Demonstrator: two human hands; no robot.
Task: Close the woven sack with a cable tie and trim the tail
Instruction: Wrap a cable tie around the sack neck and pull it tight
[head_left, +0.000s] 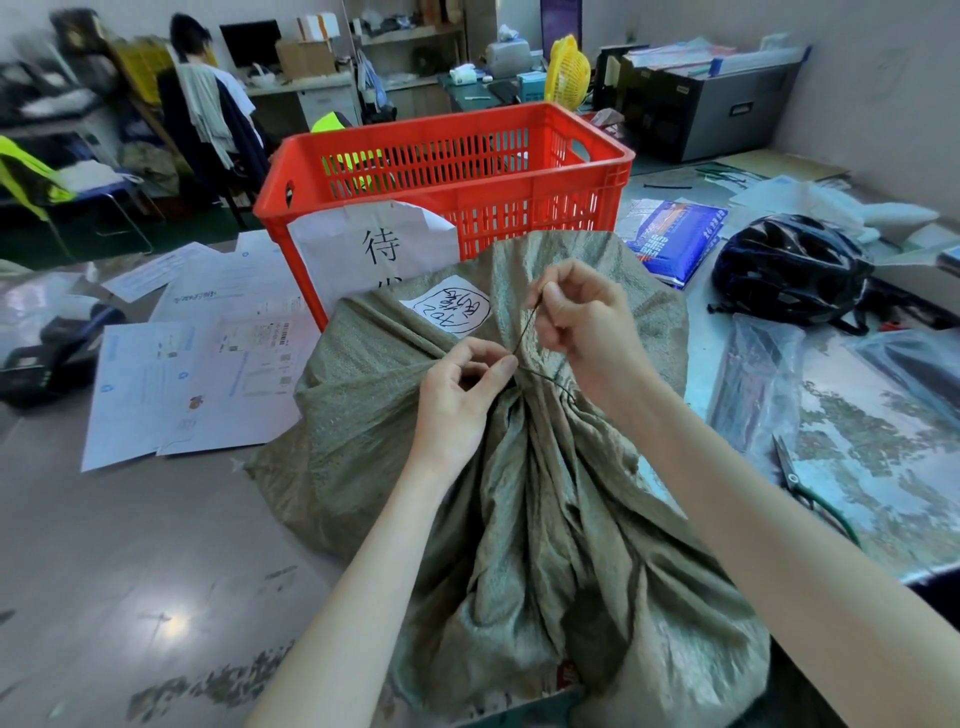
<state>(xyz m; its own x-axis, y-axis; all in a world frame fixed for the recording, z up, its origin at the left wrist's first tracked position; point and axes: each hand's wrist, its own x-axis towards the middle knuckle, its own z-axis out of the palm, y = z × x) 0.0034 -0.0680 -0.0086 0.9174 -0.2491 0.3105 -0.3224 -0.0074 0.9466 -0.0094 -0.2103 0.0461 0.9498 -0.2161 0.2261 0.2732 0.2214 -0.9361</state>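
both hands pinch cable tie around sack.

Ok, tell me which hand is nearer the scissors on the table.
Right. The right hand pinches the cable tie above the sack's neck, on the scissors' side; the left hand sits farther away.

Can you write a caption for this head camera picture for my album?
Two hands, left and right, pull a cable tie tight around a sack by a red crate.
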